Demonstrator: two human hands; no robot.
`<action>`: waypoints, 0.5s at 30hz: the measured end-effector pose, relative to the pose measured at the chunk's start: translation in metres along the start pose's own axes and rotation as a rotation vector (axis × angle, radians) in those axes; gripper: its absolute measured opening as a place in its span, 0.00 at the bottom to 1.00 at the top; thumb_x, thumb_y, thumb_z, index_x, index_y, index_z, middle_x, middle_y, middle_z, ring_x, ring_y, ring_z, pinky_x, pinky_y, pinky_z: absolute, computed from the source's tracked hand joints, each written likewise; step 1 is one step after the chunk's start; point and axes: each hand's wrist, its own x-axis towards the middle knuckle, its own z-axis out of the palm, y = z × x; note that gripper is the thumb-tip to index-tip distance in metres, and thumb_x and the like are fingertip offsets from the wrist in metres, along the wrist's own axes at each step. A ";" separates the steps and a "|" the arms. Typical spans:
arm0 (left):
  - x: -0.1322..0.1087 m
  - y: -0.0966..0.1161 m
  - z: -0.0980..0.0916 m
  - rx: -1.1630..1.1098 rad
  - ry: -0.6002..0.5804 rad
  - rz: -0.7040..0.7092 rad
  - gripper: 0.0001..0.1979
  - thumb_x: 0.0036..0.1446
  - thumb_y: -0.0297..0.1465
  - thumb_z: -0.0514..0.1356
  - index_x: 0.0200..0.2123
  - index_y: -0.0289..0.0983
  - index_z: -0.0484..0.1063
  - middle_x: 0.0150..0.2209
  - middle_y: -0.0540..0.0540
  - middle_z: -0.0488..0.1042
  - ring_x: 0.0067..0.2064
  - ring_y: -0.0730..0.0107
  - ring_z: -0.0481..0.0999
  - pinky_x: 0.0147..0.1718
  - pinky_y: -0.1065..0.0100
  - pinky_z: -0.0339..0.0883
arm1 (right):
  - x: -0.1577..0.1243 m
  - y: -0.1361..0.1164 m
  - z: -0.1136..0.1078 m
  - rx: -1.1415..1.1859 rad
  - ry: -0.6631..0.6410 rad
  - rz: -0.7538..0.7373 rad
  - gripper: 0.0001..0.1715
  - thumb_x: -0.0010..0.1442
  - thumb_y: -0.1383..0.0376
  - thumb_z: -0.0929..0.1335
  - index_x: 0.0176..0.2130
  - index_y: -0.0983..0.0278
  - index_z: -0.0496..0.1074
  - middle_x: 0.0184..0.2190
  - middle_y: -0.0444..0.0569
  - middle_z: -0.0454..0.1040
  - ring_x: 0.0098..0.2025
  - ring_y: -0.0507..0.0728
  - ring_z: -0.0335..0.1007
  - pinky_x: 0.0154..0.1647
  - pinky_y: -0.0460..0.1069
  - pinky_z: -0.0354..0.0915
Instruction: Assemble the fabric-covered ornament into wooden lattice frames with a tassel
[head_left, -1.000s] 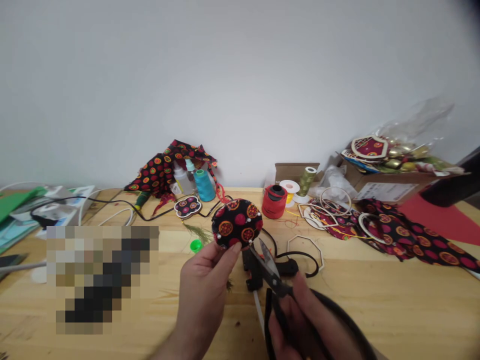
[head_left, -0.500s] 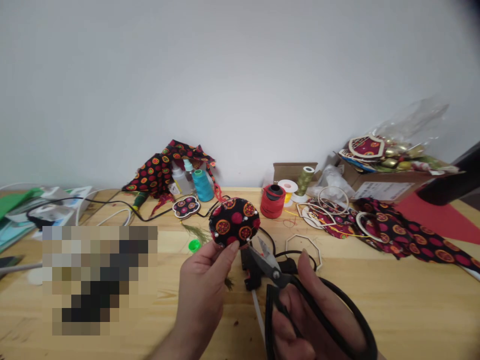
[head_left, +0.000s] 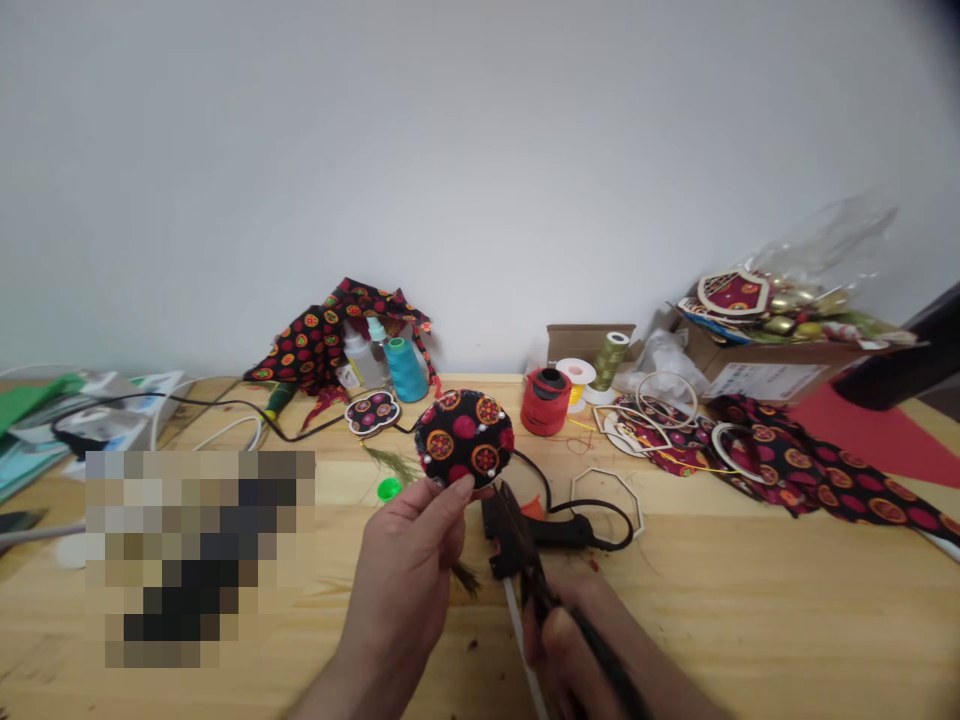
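Note:
My left hand [head_left: 409, 590] pinches the lower edge of a round black fabric-covered disc [head_left: 463, 437] with red and orange circles and white pin heads along its rim, holding it up over the wooden table [head_left: 750, 620]. My right hand [head_left: 592, 660] is closed around black scissors [head_left: 536, 585], whose blades look closed and point up toward the disc's lower right edge. A black glue gun [head_left: 525, 535] lies on the table just behind the scissors.
At the back stand a teal thread cone [head_left: 407, 369], glue bottles, a red spool [head_left: 548, 402], a green thread spool [head_left: 610, 361] and patterned fabric [head_left: 315, 340]. Wooden rings, an octagonal frame [head_left: 607, 497] and more fabric lie right. A cardboard box [head_left: 772, 365] holds ornaments. A blurred patch covers the left.
The scissor blades, open a second ago, have closed and dropped lower, with my right hand turning and pulling toward me. The disc has shifted slightly left and up.

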 end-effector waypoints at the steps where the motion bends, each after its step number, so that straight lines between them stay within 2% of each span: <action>1: 0.000 0.001 0.000 -0.018 -0.015 -0.024 0.14 0.37 0.35 0.72 0.22 0.30 0.74 0.15 0.59 0.55 0.17 0.86 0.45 0.15 0.77 0.39 | -0.002 0.006 -0.001 0.072 -0.016 0.049 0.33 0.53 0.39 0.66 0.33 0.66 0.71 0.25 0.45 0.67 0.26 0.51 0.58 0.27 0.47 0.56; 4: 0.000 0.003 0.000 -0.058 -0.060 -0.088 0.13 0.38 0.33 0.71 0.21 0.31 0.72 0.17 0.57 0.59 0.17 0.87 0.44 0.14 0.78 0.39 | -0.005 0.021 -0.001 0.158 -0.019 0.098 0.44 0.51 0.31 0.56 0.31 0.67 0.71 0.21 0.44 0.64 0.22 0.50 0.58 0.25 0.46 0.57; 6: -0.001 0.004 0.000 -0.072 -0.082 -0.119 0.13 0.39 0.32 0.71 0.21 0.31 0.71 0.18 0.56 0.61 0.17 0.88 0.44 0.14 0.78 0.40 | -0.004 0.025 0.001 0.236 -0.026 0.099 0.48 0.49 0.29 0.52 0.29 0.67 0.71 0.19 0.44 0.62 0.20 0.49 0.57 0.24 0.46 0.57; 10: 0.000 0.004 -0.001 -0.064 -0.061 -0.105 0.13 0.38 0.32 0.71 0.22 0.30 0.73 0.19 0.54 0.65 0.16 0.89 0.45 0.14 0.79 0.39 | -0.001 0.019 0.005 0.416 -0.068 0.105 0.48 0.51 0.30 0.53 0.24 0.69 0.70 0.14 0.42 0.61 0.16 0.47 0.55 0.20 0.44 0.53; 15: 0.000 0.004 0.001 -0.070 -0.039 -0.093 0.13 0.36 0.32 0.72 0.21 0.30 0.73 0.16 0.56 0.62 0.16 0.88 0.45 0.14 0.79 0.39 | 0.004 0.004 0.010 0.532 -0.135 0.088 0.48 0.52 0.30 0.53 0.21 0.70 0.69 0.11 0.40 0.58 0.14 0.45 0.52 0.15 0.42 0.46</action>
